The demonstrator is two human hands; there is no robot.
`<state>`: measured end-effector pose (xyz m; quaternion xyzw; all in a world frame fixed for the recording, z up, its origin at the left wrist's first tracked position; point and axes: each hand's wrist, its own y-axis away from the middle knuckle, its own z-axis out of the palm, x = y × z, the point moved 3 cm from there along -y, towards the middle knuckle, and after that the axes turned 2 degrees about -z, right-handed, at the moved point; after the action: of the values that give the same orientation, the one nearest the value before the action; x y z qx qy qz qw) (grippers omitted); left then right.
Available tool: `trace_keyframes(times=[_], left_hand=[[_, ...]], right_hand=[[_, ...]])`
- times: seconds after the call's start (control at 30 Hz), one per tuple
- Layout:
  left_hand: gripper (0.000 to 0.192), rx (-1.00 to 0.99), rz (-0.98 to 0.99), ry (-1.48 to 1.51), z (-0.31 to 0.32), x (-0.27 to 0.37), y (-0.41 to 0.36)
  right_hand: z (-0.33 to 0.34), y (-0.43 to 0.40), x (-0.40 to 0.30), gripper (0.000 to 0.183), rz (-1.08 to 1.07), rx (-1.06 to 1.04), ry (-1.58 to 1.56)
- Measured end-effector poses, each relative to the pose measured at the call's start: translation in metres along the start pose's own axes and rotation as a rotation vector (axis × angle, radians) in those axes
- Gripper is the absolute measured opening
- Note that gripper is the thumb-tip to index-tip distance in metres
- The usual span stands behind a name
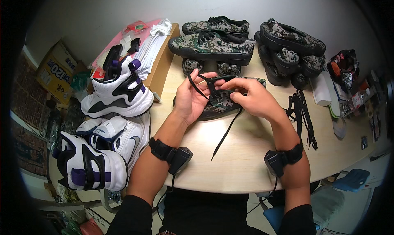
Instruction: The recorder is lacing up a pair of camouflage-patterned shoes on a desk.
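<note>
A camouflage canvas shoe [212, 111] with a black sole lies on the wooden table [234, 176] between my hands, its toe towards the left. My left hand [192, 99] is palm up at the shoe's left side, with a black shoelace [197, 87] looped over its fingers. My right hand [251, 96] bends over the lacing, thumb and forefinger close together at the shoe's opening; what they pinch is partly hidden. One loose lace end [226, 135] trails over the shoe's side onto the table. Each forearm wears a black strap with a small box.
More camouflage shoes [212, 47] are stacked behind, with another pile [292, 47] to their right. White sneakers [120, 96] stand at the left, beside a cardboard box [164, 59] topped with papers. Black laces [300, 118], a white roll [320, 88] and a plastic bottle [354, 102] lie at the right.
</note>
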<state>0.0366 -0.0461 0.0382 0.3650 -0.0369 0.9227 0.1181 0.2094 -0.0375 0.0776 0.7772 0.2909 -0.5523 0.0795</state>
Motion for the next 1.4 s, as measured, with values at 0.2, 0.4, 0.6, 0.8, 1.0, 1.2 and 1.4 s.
trace_keyframes(times=[0.2, 0.4, 0.6, 0.8, 1.0, 1.2, 1.4], left_hand=[[0.047, -0.008, 0.012, 0.037, 0.005, 0.001, 0.003], [0.046, -0.059, -0.041, 0.059, 0.008, 0.002, 0.005], [0.056, -0.078, -0.038, 0.010, 0.009, 0.004, 0.005], [0.056, -0.104, -0.090, -0.001, 0.012, 0.002, 0.006], [0.054, -0.134, -0.110, -0.027, 0.012, -0.002, 0.006], [0.053, -0.134, -0.117, -0.030, 0.015, -0.001, 0.008], [0.053, -0.142, -0.118, -0.039, 0.015, -0.001, 0.009]], right_hand=[[0.001, 0.000, -0.003, 0.037, 0.133, -0.075, 0.175], [-0.028, 0.001, -0.011, 0.018, -0.109, 0.369, -0.158], [-0.071, 0.012, -0.027, 0.012, -0.301, 0.718, -0.303], [-0.106, 0.029, -0.036, 0.011, -0.487, 0.847, -0.507], [-0.097, 0.025, -0.036, 0.020, -0.231, 0.612, -0.407], [-0.043, 0.022, -0.022, 0.026, 0.194, -0.114, 0.415], [-0.035, 0.017, -0.015, 0.022, 0.192, -0.192, 0.488]])
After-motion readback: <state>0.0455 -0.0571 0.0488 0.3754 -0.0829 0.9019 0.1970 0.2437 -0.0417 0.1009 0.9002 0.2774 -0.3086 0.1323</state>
